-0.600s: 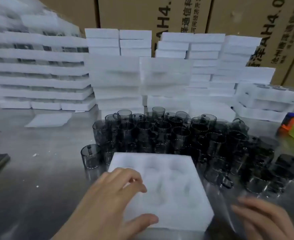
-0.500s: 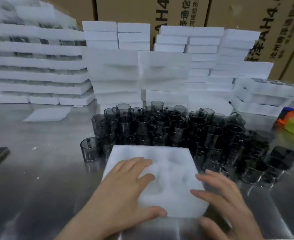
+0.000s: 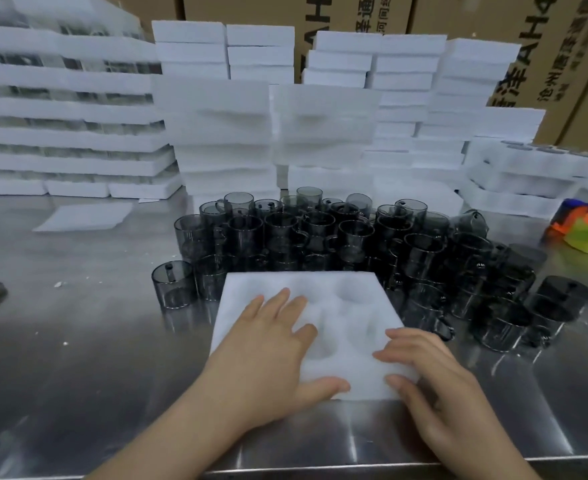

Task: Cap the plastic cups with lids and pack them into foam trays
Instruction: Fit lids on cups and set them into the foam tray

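Pressing hand, left: from my remote seat I see the left hand [image 3: 268, 344] lying flat on the left half of the foam tray [image 3: 351, 306], fingers straight and a little spread, thumb stretched along the tray's near edge.
Right hand: the right hand [image 3: 434, 386] rests on the tray's near right corner. Its fingers are laid loosely over the top and its thumb is against the near edge. I cannot tell whether it pinches the corner or only touches it.
Foam tray: white and square, flat on the table [image 3: 77, 341] just inside its near edge, with round hollows showing in its top.
Cups: a crowded cluster of smoky grey cups [image 3: 320, 230] stands upright right behind the tray and runs round its right side.
Lone cup: one single cup [image 3: 173, 284] stands at the cluster's left end, just beside the tray's far left corner.
Dark-topped cup: the cup at the far right [image 3: 566, 292] appears to have a dark lid on it.
Table: shiny steel, flecked with white crumbs.
Foam stacks: tall piles of white foam [image 3: 223, 133] line the back of the table.
Layered stacks: on the far left, layered trays [image 3: 60, 98] show dark cups between the sheets.
Loose sheet: a flat foam sheet [image 3: 84, 216] lies alone at the left.
Boxes: cardboard boxes [image 3: 354, 12] with printed lettering stand behind the foam.
Right edge: a bright orange, green and blue object [image 3: 587, 230], too blurred for me to identify.
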The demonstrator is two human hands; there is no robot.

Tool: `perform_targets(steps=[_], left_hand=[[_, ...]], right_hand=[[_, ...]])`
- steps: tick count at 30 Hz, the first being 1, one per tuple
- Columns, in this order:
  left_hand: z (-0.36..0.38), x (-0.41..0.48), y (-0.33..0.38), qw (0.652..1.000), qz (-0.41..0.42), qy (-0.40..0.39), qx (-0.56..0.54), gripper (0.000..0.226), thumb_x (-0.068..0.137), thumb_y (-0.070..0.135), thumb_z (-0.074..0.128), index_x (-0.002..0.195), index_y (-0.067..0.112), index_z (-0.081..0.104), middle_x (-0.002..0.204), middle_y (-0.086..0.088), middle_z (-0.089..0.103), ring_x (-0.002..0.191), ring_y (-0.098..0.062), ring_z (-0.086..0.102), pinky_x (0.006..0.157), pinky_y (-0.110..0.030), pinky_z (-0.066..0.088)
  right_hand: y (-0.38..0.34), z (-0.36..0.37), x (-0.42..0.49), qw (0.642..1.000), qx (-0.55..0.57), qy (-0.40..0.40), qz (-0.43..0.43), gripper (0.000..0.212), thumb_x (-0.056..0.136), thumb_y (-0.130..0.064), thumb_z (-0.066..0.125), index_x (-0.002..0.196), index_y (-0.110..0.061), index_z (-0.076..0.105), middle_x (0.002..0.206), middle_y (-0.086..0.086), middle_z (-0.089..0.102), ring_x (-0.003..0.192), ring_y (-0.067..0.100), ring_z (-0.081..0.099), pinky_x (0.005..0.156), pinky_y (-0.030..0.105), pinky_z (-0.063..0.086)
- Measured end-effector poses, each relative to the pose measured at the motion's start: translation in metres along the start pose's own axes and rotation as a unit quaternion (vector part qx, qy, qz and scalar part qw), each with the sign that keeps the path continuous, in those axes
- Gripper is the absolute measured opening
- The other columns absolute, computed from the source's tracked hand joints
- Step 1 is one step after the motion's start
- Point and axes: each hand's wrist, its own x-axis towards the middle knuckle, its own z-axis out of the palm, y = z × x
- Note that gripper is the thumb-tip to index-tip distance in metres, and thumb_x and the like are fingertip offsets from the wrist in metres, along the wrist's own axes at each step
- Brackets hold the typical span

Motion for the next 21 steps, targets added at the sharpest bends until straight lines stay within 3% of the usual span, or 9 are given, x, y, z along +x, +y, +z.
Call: perform_targets(steps=[2, 4, 6, 8, 11, 13, 15, 17, 21], left_hand=[[-0.004, 0.002, 0.001, 1.000, 0.004, -0.008, 0.003, 0.091, 0.071, 0.088, 0.021, 0.133, 0.027, 0.048, 0.156, -0.003, 0.024, 0.147, -0.020, 0.007, 0.118, -0.037, 0.005], [-0.015, 0.006, -0.002, 1.000, 0.008, -0.010, -0.023, 0.095, 0.062, 0.095, 0.018, 0.115, 0.030, 0.062, 0.132, 0.001, 0.053, 0.134, -0.020, 0.038, 0.107, -0.036, 0.030], [-0.034, 0.024, -0.012, 0.998, -0.002, -0.011, -0.068, 0.098, 0.058, 0.098, 0.008, 0.085, 0.028, 0.070, 0.083, 0.006, 0.068, 0.091, -0.013, 0.063, 0.080, -0.033, 0.043], [-0.050, 0.052, -0.027, 0.995, -0.009, -0.008, -0.103, 0.092, 0.068, 0.093, 0.009, 0.060, 0.024, 0.069, 0.050, 0.007, 0.061, 0.053, -0.007, 0.057, 0.065, -0.029, 0.043], [-0.044, 0.085, -0.037, 0.979, -0.022, 0.036, -0.200, 0.071, 0.093, 0.064, 0.034, 0.053, 0.012, 0.062, 0.051, 0.002, 0.065, 0.046, -0.009, 0.058, 0.065, -0.029, 0.051], [-0.027, 0.093, -0.037, 0.975, -0.020, 0.097, -0.200, 0.059, 0.099, 0.042, 0.042, 0.053, 0.006, 0.050, 0.053, -0.009, 0.062, 0.054, -0.024, 0.058, 0.067, -0.037, 0.052], [-0.013, 0.094, -0.039, 0.963, -0.022, 0.156, -0.218, 0.055, 0.100, 0.034, 0.044, 0.050, 0.010, 0.039, 0.052, -0.017, 0.057, 0.053, -0.032, 0.054, 0.065, -0.042, 0.051], [-0.007, 0.094, -0.047, 0.942, -0.030, 0.198, -0.270, 0.056, 0.100, 0.033, 0.043, 0.049, 0.011, 0.039, 0.049, -0.012, 0.056, 0.046, -0.026, 0.056, 0.063, -0.039, 0.052], [0.000, 0.099, -0.054, 0.891, -0.068, 0.242, -0.378, 0.051, 0.102, 0.034, 0.040, 0.058, 0.012, 0.055, 0.050, 0.004, 0.058, 0.041, -0.009, 0.052, 0.055, -0.028, 0.049]], right_hand=[[-0.006, -0.006, 0.005, 0.999, 0.010, -0.024, 0.027, 0.020, 0.080, -0.007, 0.062, 0.093, -0.022, 0.066, 0.097, -0.010, 0.065, 0.111, 0.005, 0.055, 0.096, 0.017, 0.040], [-0.014, -0.016, 0.019, 0.997, 0.017, -0.057, 0.040, 0.013, 0.089, -0.021, 0.056, 0.084, -0.023, 0.068, 0.089, -0.012, 0.065, 0.097, 0.008, 0.060, 0.091, 0.021, 0.042], [-0.017, -0.022, 0.046, 0.998, 0.000, -0.035, 0.046, 0.027, 0.092, -0.033, 0.048, 0.078, -0.022, 0.068, 0.082, -0.009, 0.064, 0.081, 0.009, 0.061, 0.078, 0.025, 0.044], [-0.012, -0.020, 0.087, 0.997, -0.048, 0.011, 0.064, 0.019, 0.091, -0.027, 0.053, 0.084, -0.018, 0.068, 0.090, -0.006, 0.062, 0.081, 0.010, 0.058, 0.076, 0.027, 0.045], [0.008, -0.003, 0.150, 0.978, -0.159, -0.013, 0.133, 0.024, 0.090, -0.014, 0.057, 0.113, -0.012, 0.064, 0.118, 0.003, 0.047, 0.086, 0.016, 0.051, 0.080, 0.029, 0.043], [0.020, 0.010, 0.176, 0.959, -0.213, -0.045, 0.180, 0.034, 0.090, -0.019, 0.059, 0.123, -0.012, 0.058, 0.127, 0.007, 0.036, 0.091, 0.023, 0.051, 0.076, 0.028, 0.040], [0.027, 0.022, 0.184, 0.942, -0.259, -0.061, 0.207, 0.034, 0.088, -0.026, 0.062, 0.121, -0.014, 0.059, 0.132, 0.007, 0.033, 0.105, 0.028, 0.051, 0.076, 0.031, 0.041], [0.032, 0.031, 0.180, 0.930, -0.281, -0.066, 0.226, 0.028, 0.087, -0.029, 0.064, 0.113, -0.016, 0.063, 0.135, 0.006, 0.031, 0.111, 0.028, 0.049, 0.075, 0.032, 0.041], [0.033, 0.031, 0.174, 0.936, -0.268, -0.045, 0.222, 0.013, 0.087, -0.025, 0.065, 0.097, -0.020, 0.069, 0.131, 0.004, 0.036, 0.100, 0.028, 0.055, 0.069, 0.031, 0.036]])
